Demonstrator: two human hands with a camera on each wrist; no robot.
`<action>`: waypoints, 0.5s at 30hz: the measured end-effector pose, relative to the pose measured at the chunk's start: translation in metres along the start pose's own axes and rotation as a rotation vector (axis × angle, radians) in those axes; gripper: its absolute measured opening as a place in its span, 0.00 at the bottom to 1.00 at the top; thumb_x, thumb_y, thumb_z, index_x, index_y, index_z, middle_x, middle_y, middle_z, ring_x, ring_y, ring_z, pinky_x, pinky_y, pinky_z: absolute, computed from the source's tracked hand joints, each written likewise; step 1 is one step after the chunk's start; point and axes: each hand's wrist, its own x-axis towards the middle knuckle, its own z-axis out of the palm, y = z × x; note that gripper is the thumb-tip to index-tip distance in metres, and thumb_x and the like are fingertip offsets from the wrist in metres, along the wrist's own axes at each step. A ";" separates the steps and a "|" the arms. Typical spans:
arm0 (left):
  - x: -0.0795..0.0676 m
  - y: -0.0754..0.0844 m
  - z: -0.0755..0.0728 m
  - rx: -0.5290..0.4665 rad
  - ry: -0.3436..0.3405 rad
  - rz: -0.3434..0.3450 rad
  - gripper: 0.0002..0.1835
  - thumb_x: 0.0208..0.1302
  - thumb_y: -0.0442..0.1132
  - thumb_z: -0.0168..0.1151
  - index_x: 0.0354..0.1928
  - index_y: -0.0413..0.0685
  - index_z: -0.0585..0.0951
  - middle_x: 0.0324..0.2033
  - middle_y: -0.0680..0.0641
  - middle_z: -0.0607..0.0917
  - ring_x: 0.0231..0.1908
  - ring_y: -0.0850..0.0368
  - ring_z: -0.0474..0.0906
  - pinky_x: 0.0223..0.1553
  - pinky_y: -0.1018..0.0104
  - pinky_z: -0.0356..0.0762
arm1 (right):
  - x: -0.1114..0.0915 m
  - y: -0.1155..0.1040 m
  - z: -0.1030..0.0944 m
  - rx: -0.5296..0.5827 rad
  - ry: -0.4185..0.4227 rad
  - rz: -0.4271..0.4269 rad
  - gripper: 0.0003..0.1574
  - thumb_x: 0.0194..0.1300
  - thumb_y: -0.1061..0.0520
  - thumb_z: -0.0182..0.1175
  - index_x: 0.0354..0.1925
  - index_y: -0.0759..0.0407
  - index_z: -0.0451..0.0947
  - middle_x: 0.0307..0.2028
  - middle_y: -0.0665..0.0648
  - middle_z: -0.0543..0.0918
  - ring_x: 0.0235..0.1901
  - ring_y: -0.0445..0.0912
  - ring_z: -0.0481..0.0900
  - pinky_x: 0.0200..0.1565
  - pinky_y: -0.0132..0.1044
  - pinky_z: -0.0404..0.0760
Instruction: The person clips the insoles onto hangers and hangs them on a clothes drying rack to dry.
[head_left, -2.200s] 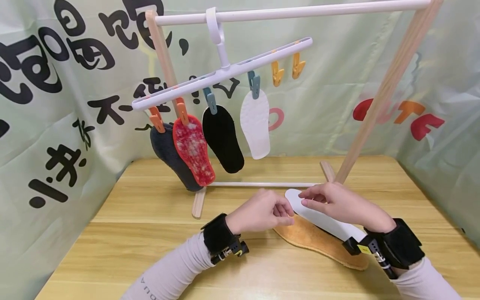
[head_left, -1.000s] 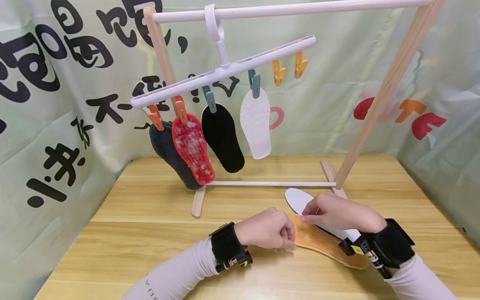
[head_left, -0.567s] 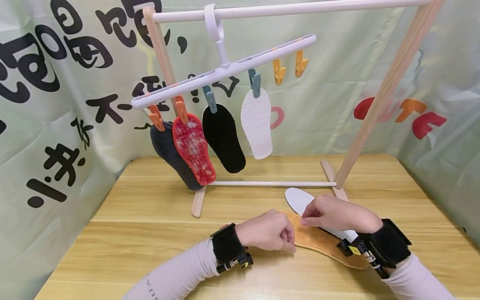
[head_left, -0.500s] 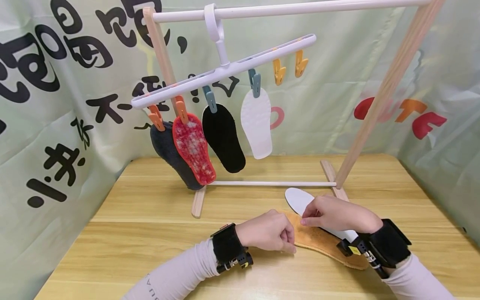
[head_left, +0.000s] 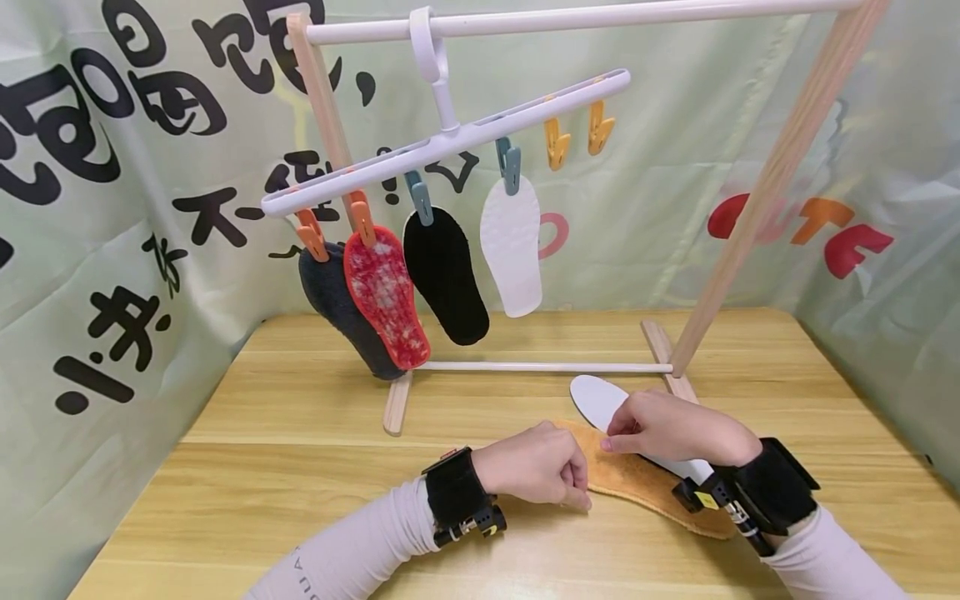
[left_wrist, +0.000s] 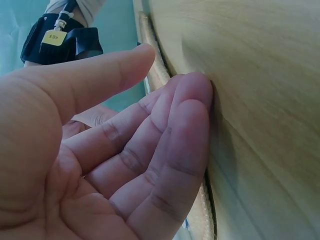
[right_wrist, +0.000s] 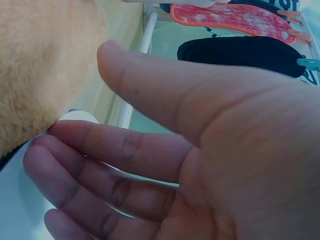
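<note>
A tan fleece insole (head_left: pixel 637 483) lies on the table, partly under a white insole (head_left: pixel 596 402) or beside it; which one, I cannot tell. My left hand (head_left: pixel 536 462) rests at the tan insole's left edge, fingers loosely bent. In the left wrist view its fingertips (left_wrist: pixel 190 120) touch the tabletop and the thumb stands apart, with nothing pinched. My right hand (head_left: pixel 675 427) is over both insoles. In the right wrist view, its bent fingers (right_wrist: pixel 70 150) are at the far edge of the tan insole (right_wrist: pixel 45 60), the thumb well apart from them.
A white hanger (head_left: pixel 450 146) hangs tilted from a wood-and-white rack (head_left: pixel 585 23). Clipped to it are a dark grey insole (head_left: pixel 341 312), a red one (head_left: pixel 386 300), a black one (head_left: pixel 446 279) and a white one (head_left: pixel 512 246). Two yellow clips (head_left: pixel 557 146) hold nothing.
Since the earliest frame my left hand has come down toward the table beside the tan insole, and my right hand has lowered slightly. Over the last half second both hands barely move.
</note>
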 end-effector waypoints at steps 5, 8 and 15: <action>-0.002 -0.001 -0.001 -0.018 -0.011 -0.008 0.12 0.68 0.44 0.77 0.26 0.55 0.88 0.14 0.64 0.81 0.17 0.77 0.71 0.25 0.81 0.72 | 0.000 -0.003 0.002 0.004 0.006 0.003 0.11 0.76 0.48 0.67 0.38 0.52 0.91 0.25 0.43 0.82 0.24 0.34 0.68 0.30 0.29 0.68; -0.004 -0.001 -0.002 -0.023 -0.013 -0.015 0.11 0.68 0.45 0.77 0.26 0.55 0.89 0.14 0.64 0.81 0.17 0.77 0.72 0.25 0.81 0.73 | 0.000 -0.005 0.004 0.005 0.009 0.002 0.11 0.76 0.48 0.67 0.38 0.52 0.90 0.25 0.43 0.82 0.24 0.34 0.68 0.30 0.29 0.69; -0.007 -0.003 -0.002 -0.038 -0.024 -0.030 0.11 0.68 0.45 0.77 0.26 0.55 0.90 0.14 0.64 0.83 0.17 0.76 0.75 0.27 0.81 0.73 | 0.000 -0.007 0.009 -0.002 0.024 0.010 0.11 0.75 0.48 0.68 0.38 0.52 0.90 0.26 0.42 0.83 0.25 0.34 0.70 0.31 0.29 0.72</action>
